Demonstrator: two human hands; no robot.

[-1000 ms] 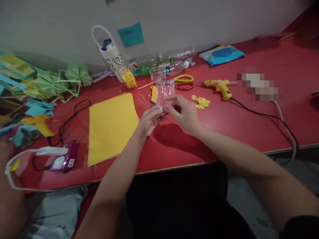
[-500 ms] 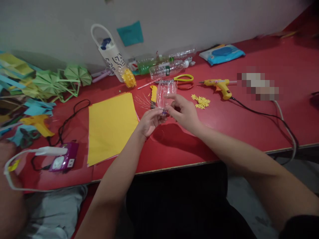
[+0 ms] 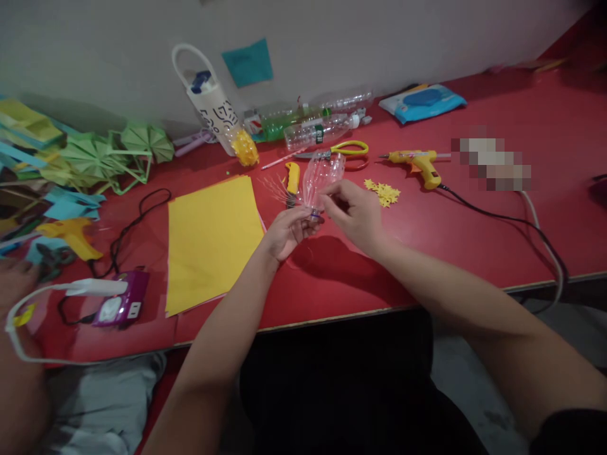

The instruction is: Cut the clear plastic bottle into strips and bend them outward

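A clear plastic bottle piece (image 3: 324,170), cut into thin strips that fan out at the left, is held above the red table. My left hand (image 3: 290,232) grips its neck, which has a blue ring. Fingers of my right hand (image 3: 353,212) are pinched at the strips on the right side; whatever lies between the fingertips is too small to make out. Just behind the piece are a yellow cutter (image 3: 293,179) and scissors with yellow and red handles (image 3: 349,148). Small yellow stars (image 3: 385,194) lie right of my right hand.
Yellow paper sheets (image 3: 213,243) lie at left, beside a purple power socket (image 3: 124,302). A yellow glue gun (image 3: 417,165) with its cable is at right. Plastic bottles (image 3: 322,131) and a white tumbler (image 3: 213,114) line the wall. Another person's arm (image 3: 21,354) is at far left.
The strips of the bottle piece have tilted and spread to the right. My right hand has shifted slightly right, while my left hand keeps its hold on the neck.
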